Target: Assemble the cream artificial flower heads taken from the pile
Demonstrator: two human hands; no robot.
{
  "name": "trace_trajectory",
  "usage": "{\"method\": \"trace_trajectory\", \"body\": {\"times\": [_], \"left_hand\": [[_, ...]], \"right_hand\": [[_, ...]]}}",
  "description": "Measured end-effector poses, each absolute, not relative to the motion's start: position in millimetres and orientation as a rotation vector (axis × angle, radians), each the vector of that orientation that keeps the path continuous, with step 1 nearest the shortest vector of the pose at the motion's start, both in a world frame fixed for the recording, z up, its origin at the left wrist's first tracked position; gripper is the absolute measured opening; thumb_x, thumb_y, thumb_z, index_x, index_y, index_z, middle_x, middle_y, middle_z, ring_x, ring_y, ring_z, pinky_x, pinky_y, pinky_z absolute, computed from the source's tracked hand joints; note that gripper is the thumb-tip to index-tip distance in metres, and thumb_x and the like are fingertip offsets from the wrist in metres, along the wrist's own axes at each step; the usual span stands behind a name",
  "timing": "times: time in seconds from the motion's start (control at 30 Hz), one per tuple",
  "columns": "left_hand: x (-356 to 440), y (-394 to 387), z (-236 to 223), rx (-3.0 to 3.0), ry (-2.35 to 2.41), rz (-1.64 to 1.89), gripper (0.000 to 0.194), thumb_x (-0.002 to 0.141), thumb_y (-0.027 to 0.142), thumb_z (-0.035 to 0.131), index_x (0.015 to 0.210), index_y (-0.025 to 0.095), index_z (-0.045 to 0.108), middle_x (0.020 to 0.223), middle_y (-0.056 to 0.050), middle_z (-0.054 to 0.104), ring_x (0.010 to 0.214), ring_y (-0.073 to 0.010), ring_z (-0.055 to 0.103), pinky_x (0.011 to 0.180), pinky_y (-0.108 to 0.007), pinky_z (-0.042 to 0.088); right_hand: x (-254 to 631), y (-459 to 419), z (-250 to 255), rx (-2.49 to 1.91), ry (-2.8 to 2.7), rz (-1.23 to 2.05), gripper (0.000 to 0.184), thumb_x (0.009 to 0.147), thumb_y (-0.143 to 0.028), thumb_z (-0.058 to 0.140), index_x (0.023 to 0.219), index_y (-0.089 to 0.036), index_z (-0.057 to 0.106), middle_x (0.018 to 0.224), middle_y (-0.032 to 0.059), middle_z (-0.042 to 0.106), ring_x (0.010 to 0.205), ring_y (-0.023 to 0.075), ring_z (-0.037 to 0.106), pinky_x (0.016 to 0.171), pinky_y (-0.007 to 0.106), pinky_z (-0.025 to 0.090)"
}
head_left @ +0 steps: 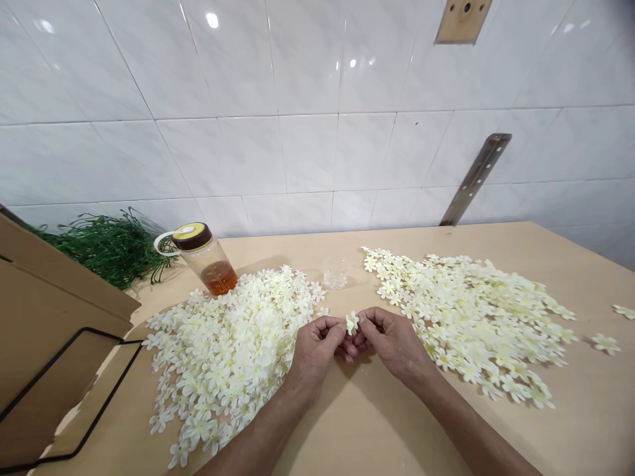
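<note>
A small cream-white artificial flower point(352, 322) is pinched between my two hands, above the table in the middle. My left hand point(320, 344) grips it from the left with thumb and curled fingers. From the other side, my right hand point(389, 340) closes thumb and fingers on the same flower. A heap of loose white flowers point(223, 357) lies left of my hands. Another spread of pale yellow-white flowers point(481, 311) lies to the right. Just beyond my hands stands a small clear cup point(335, 272); its contents are hard to make out.
A bottle point(206, 261) with amber liquid leans in view behind the left heap. Green artificial stems point(114, 244) lie at the back left, beside a cardboard box point(54, 317) and a black wire frame point(106, 396). A tiled wall point(307, 152) borders the wooden table point(377, 423).
</note>
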State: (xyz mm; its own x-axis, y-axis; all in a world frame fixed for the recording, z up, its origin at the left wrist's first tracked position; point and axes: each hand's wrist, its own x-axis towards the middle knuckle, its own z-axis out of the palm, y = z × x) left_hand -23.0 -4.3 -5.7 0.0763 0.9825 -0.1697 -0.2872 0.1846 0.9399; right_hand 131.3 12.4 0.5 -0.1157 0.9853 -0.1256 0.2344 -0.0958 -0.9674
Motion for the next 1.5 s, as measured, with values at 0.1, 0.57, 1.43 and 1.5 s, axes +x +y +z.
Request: {"method": "trace_trajectory", "body": {"times": [0.1, 0.57, 1.43, 1.5], "left_hand": [[-21.1, -5.8, -7.3, 0.927, 1.069, 1.181, 0.016, 0.078, 0.028, 0.064, 0.078, 0.012, 0.064, 0.055, -0.004, 0.065, 0.046, -0.0125, 0.057, 0.050, -0.024, 0.048], [-22.7, -5.1, -1.8, 0.828, 1.029, 1.181, 0.013, 0.074, 0.025, 0.064, 0.078, 0.014, 0.058, 0.055, -0.003, 0.065, 0.049, -0.0153, 0.061, 0.049, -0.024, 0.050], [-23.4, -5.7, -1.9, 0.918, 1.046, 1.139, 0.019, 0.075, 0.029, 0.066, 0.081, 0.011, 0.065, 0.055, -0.004, 0.064, 0.049, -0.0136, 0.059, 0.049, -0.022, 0.048], [-23.1, -5.8, -2.7, 0.927, 1.062, 1.145, 0.017, 0.075, 0.027, 0.066, 0.083, 0.012, 0.065, 0.054, -0.004, 0.064, 0.047, -0.0136, 0.059, 0.049, -0.023, 0.048]], "right_hand": [[132.5, 13.9, 1.6, -1.416, -1.410, 1.266, 0.019, 0.082, -0.035, 0.055, 0.078, -0.018, 0.062, 0.068, 0.0029, 0.072, 0.063, 0.0185, 0.070, 0.061, 0.028, 0.056], [138.4, 15.4, 0.2, -1.417, -1.477, 1.222, 0.008, 0.081, -0.026, 0.054, 0.076, -0.020, 0.055, 0.053, -0.0036, 0.062, 0.043, 0.0126, 0.059, 0.045, 0.022, 0.047], [138.6, 14.4, 8.7, -1.287, -1.563, 1.585, 0.038, 0.088, -0.053, 0.052, 0.092, -0.018, 0.065, 0.068, 0.0026, 0.067, 0.055, 0.0132, 0.060, 0.050, 0.024, 0.040], [141.1, 16.0, 5.5, -1.297, -1.546, 1.560, 0.037, 0.086, -0.054, 0.056, 0.088, -0.018, 0.064, 0.067, 0.0019, 0.066, 0.055, 0.0132, 0.059, 0.052, 0.025, 0.042]]}}
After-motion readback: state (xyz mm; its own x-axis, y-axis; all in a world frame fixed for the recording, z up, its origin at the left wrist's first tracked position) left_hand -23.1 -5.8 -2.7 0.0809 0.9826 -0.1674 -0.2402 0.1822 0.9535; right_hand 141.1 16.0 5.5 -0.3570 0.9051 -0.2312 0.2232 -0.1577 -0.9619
